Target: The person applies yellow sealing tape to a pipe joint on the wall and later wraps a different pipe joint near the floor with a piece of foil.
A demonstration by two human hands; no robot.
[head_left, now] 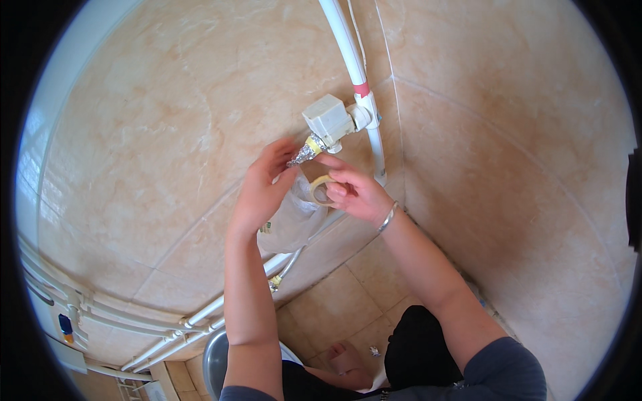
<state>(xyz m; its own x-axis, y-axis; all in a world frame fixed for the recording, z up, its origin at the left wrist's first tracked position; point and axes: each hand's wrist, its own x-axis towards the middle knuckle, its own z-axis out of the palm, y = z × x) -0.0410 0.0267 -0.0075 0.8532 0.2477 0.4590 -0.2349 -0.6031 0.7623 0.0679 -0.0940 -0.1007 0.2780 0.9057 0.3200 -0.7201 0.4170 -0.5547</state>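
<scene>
A piece of crumpled aluminium foil wraps the downward outlet of a white boxy valve on the wall pipe. Pale yellow tape goes round the foil's upper end. My left hand is curled about the foil's lower tip, fingers on the far side and thumb below; how firmly it grips is hard to see. In my right hand is a roll of pale yellow masking tape, while the index finger reaches up beside the foil. A clear plastic bag hangs below the foil, partly behind my left hand.
A white vertical pipe with a red band runs up near the tiled corner. White pipes follow the wall low on the left, with a braided hose near them. A metal basin stands by my left arm.
</scene>
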